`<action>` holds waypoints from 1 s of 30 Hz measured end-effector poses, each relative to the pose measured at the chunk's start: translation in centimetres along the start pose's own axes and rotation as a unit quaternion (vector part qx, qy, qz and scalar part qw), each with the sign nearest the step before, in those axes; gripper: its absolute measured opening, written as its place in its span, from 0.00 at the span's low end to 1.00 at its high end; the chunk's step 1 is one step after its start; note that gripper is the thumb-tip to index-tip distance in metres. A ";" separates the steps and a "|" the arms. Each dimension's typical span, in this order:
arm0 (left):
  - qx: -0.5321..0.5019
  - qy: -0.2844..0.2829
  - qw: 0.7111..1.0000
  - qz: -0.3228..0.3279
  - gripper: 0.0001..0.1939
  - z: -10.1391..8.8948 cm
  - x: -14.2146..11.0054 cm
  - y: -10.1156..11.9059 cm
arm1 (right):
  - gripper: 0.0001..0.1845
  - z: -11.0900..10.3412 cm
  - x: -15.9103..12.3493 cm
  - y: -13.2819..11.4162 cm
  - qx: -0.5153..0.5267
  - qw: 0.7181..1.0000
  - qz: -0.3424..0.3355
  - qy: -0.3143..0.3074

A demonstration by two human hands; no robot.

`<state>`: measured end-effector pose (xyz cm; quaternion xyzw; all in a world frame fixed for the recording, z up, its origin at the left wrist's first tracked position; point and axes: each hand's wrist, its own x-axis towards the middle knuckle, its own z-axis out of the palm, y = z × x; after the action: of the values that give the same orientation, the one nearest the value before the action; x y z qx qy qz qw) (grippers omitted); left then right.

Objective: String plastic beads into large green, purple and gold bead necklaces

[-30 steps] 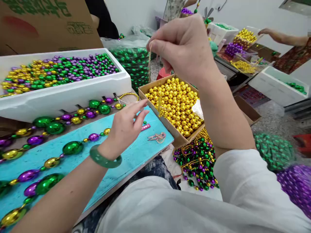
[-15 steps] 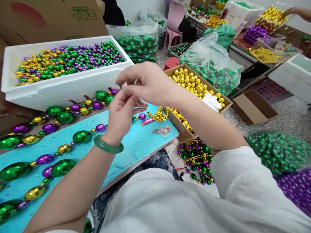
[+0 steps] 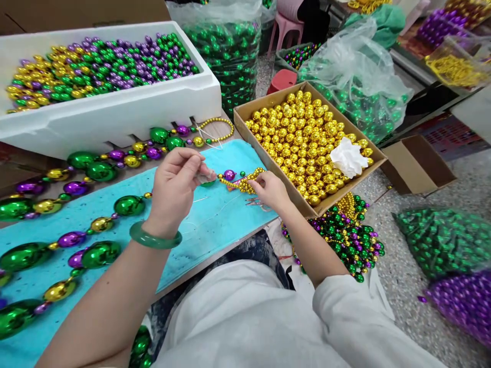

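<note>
Head: RH (image 3: 273, 193) w/ gold beads (image 3: 247, 184)

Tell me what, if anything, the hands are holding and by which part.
The right hand pinches the gold bead strand by its bunched part. The left hand is near its other end; whether it holds anything cannot be told.

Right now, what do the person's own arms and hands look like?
Left hand and right hand wear no gloves. A smooth, glossy green bangle rings the left wrist. The right arm has a loose white sleeve.
</note>
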<state>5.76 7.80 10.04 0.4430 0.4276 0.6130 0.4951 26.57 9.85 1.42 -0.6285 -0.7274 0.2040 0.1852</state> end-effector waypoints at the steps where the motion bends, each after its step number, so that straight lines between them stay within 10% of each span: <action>1: -0.001 0.001 1.000 -0.001 0.07 -0.1 -0.1 -0.1 | 0.19 0.4 -0.6 -0.5 -0.032 0.999 -0.001 0.019; 4: -0.011 0.008 1.000 -0.005 0.07 -0.3 -0.3 -0.2 | 0.27 1.9 -1.5 -1.9 -0.132 0.990 -0.004 0.046; 9: -0.044 0.030 0.998 0.021 0.09 -0.7 -0.2 0.0 | 0.14 3.1 -0.9 -1.7 -0.158 0.984 0.038 0.069; 14: -0.057 0.052 0.996 0.035 0.08 -1.5 0.2 0.2 | 0.05 0.5 1.1 0.5 0.080 0.989 0.078 0.101; 20: -0.059 0.066 0.996 0.014 0.03 -1.4 0.2 0.7 | 0.07 -3.8 2.2 1.1 0.381 0.917 0.108 0.044; 30: -0.079 0.053 0.995 -0.019 0.06 0.2 -0.3 0.5 | 0.13 -5.6 2.0 0.3 0.407 0.910 0.071 0.034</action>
<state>5.87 7.40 10.51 0.3610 0.4115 0.6584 0.5166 29.49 12.27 5.99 -0.5553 -0.5279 0.4736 0.4343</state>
